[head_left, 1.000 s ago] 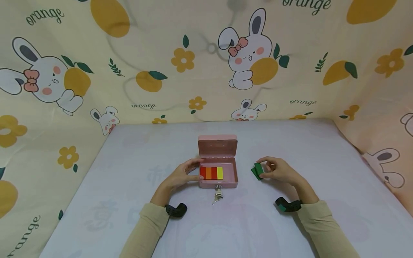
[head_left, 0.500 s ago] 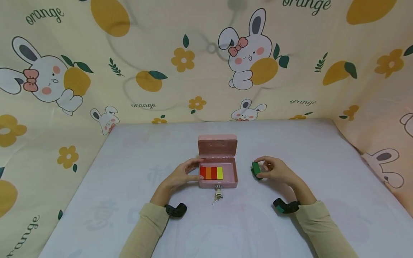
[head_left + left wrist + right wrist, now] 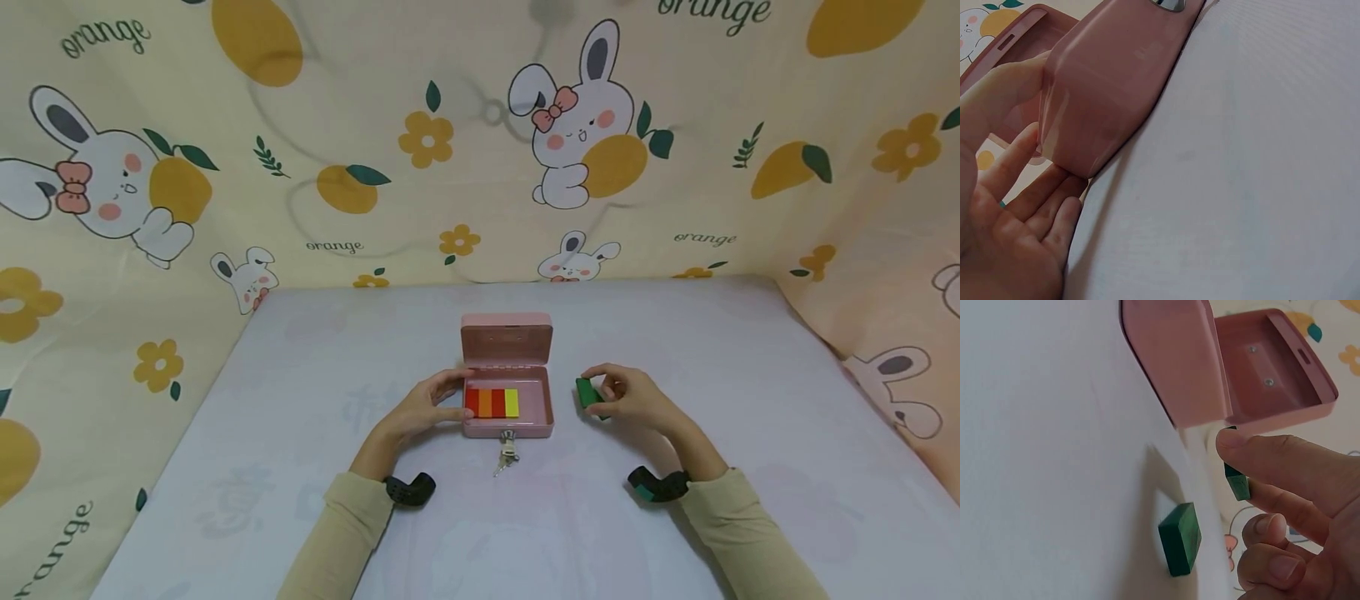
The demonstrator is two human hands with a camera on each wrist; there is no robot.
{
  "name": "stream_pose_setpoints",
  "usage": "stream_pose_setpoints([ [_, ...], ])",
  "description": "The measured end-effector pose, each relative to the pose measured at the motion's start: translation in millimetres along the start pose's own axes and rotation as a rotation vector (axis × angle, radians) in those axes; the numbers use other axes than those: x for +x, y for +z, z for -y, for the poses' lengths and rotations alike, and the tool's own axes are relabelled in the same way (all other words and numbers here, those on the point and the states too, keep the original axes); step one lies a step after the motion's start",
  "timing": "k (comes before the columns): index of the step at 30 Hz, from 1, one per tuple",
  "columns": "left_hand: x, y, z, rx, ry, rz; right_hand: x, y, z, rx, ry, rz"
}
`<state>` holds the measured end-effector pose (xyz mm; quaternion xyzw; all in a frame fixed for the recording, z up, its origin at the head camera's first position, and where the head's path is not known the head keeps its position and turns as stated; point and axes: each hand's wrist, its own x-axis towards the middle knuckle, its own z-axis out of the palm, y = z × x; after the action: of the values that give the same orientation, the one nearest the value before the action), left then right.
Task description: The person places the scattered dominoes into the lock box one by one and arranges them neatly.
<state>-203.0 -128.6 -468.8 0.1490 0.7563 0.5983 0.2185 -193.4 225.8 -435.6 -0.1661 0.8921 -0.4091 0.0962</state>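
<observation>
Green block [image 3: 587, 392], right of frame centre
Right hand [image 3: 637, 400] pinched it between fingers; left hand [image 3: 416, 415] gripped the pink lockbox [image 3: 534, 400], mid-frame.

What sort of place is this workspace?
Probably an indoor recording booth, not a lived-in room: a pale table, a rabbit-and-orange printed backdrop at the back and both sides, and black devices worn at both wrists.

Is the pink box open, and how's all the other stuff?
Pink box: open, its lid up
Four blocks: side by side inside
Keys: at the box's front
One green block: pinched by the right hand
Other green block: loose on the table
Left hand: holding the box's side
</observation>
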Motion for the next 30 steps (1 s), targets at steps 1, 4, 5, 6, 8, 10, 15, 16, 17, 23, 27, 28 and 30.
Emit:
stream_pose_setpoints([
  [1, -0.2, 0.1, -0.2, -0.008, 0.005, 0.005, -0.1, 0.7, 0.9, 0.001, 0.001, 0.002],
  [4, -1.1, 0.5, -0.8, -0.014, 0.027, 0.019, -0.9, 2.4, 2.9, 0.004, -0.003, 0.003],
  [5, -1.3, 0.6, -0.9, -0.015, 0.034, 0.022, -1.2, 2.8, 3.6, 0.009, -0.008, 0.001],
  [6, -1.4, 0.6, -0.9, -0.018, 0.034, 0.021, -1.4, 3.2, 4.1, 0.013, -0.012, -0.001],
  [8, -1.3, 0.6, -0.8, -0.014, 0.035, 0.020, -1.5, 3.9, 5.3, 0.018, -0.021, -0.005],
  [10, -1.0, 0.6, -0.6, -0.012, 0.029, 0.017, -1.1, 4.8, 7.1, 0.024, -0.030, -0.005],
  [15, -0.1, 0.6, -0.3, -0.018, 0.015, 0.010, 1.7, 7.0, 12.6, 0.028, -0.049, 0.008],
  [16, 0.1, 0.7, -0.3, -0.019, 0.015, 0.009, 2.3, 7.1, 13.8, 0.024, -0.050, 0.009],
  [17, 0.2, 0.7, -0.3, -0.024, 0.010, 0.006, 3.0, 7.2, 15.0, 0.021, -0.051, 0.009],
  [23, -0.5, 1.1, -2.3, -0.027, -0.008, -0.002, 6.5, 7.1, 20.7, -0.008, -0.038, 0.014],
  [27, -0.9, 0.6, -2.9, -0.026, 0.009, 0.002, 8.8, 8.1, 23.5, -0.007, -0.046, 0.029],
  [28, -0.8, 0.4, -2.7, -0.025, 0.012, 0.004, 9.0, 8.5, 24.3, 0.000, -0.048, 0.032],
  [30, -0.4, -0.1, -2.0, -0.025, 0.019, 0.008, 9.1, 9.1, 25.8, 0.007, -0.046, 0.034],
])
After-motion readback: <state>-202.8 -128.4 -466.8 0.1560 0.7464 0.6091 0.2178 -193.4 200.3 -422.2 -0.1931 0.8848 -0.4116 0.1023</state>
